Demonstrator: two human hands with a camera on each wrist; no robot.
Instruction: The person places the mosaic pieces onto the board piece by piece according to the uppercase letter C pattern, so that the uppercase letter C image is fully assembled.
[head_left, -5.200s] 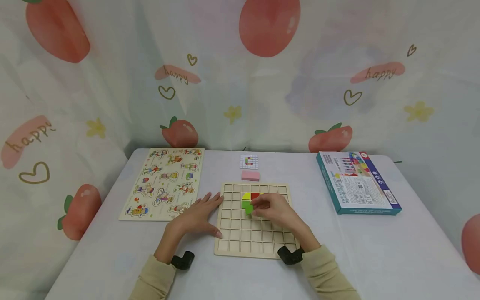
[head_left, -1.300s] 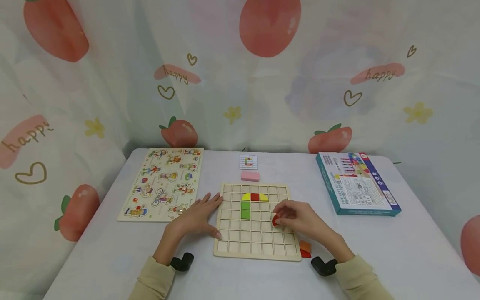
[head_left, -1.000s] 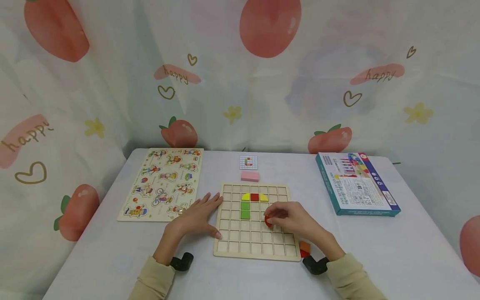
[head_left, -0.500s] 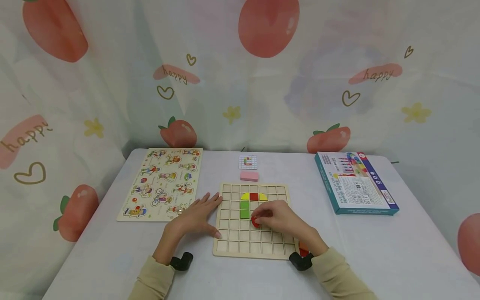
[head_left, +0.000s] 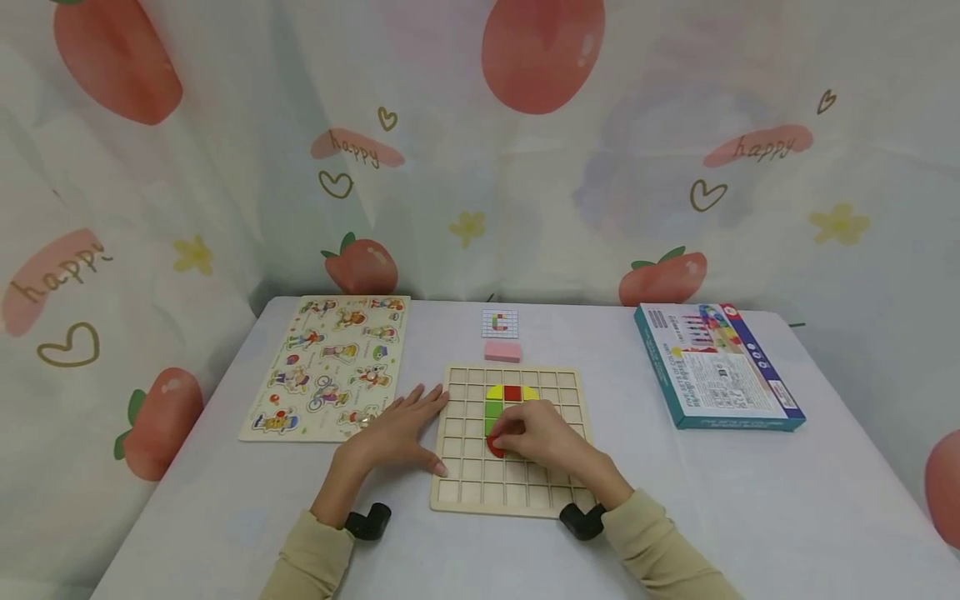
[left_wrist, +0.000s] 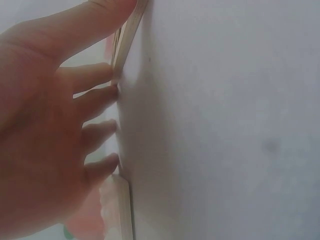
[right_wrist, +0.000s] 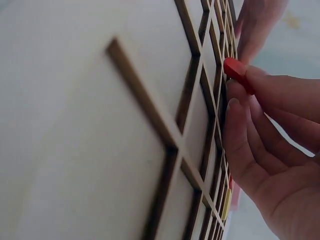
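A wooden grid board lies on the table. Its cells hold a yellow rounded tile, a red square tile, another yellow rounded tile partly behind my fingers, and green square tiles. Between thumb and fingers, my right hand pinches a red rounded tile just below the green column. In the right wrist view this red tile is tilted over the grid. My left hand has its fingers spread, thumb and fingertips at the board's left edge.
A picture puzzle board lies left, close to my left fingers. Behind the grid are a pink block and a small pattern card. A flat teal-edged box lies at the right.
A second green tile went into the column; then my right hand brought the red rounded tile leftward across the grid. Orange and red pieces beside the board are now hidden. The left hand stayed put.
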